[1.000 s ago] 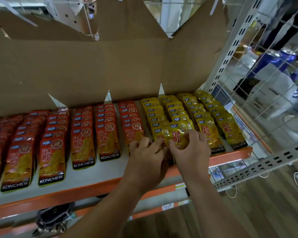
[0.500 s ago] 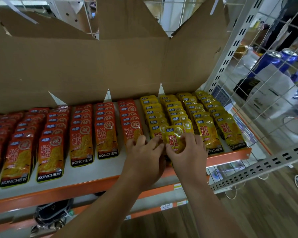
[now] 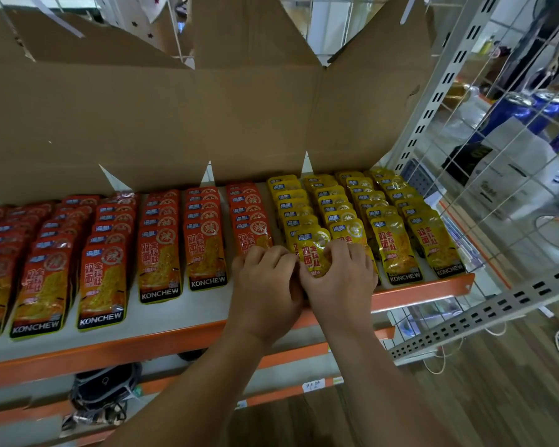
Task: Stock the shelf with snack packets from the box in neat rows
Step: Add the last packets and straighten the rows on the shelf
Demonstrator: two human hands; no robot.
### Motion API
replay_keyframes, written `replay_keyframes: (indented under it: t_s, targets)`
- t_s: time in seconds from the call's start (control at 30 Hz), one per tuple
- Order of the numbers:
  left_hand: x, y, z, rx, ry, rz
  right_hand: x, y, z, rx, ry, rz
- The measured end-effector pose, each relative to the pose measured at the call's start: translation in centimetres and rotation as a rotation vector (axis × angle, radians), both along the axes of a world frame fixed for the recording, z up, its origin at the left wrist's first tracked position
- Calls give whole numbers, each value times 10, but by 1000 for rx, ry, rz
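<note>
Packet: yellow packet [image 3: 313,253] at the front of the leftmost yellow row, just behind the shelf's [image 3: 175,340] orange lip, overlapping the packet at its 12 o'clock.
Hands: left hand [image 3: 265,285] and right hand [image 3: 339,279] pressed side by side, fingers curled onto the packet's lower half from 7 and 5 o'clock.
Handling: probably light, soft and crinkly, with slick foil; pinching the flat sealed edges looks safer than squeezing the filled middle.
Heading: long axis runs 12 to 6 o'clock, logo end at 12, towards the cardboard box [image 3: 175,124].
Neighbours: red packets [image 3: 204,250] at 9 o'clock, more yellow rows at 3 o'clock.
</note>
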State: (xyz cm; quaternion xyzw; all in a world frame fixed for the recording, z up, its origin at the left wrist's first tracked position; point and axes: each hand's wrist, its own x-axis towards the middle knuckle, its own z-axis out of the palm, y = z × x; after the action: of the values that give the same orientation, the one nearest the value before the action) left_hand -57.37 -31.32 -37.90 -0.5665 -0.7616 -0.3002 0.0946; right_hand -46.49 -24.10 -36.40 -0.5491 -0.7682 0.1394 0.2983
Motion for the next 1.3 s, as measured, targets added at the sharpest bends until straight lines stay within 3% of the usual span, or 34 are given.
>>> replay_keyframes:
  t_s: [0.7, 1.3]
  targets:
    - [2, 1, 3, -16, -13, 27, 1, -2, -14, 44, -133, 4]
    - [4, 1, 2, -24, -11, 84, 6, 7, -5, -33, -117, 99]
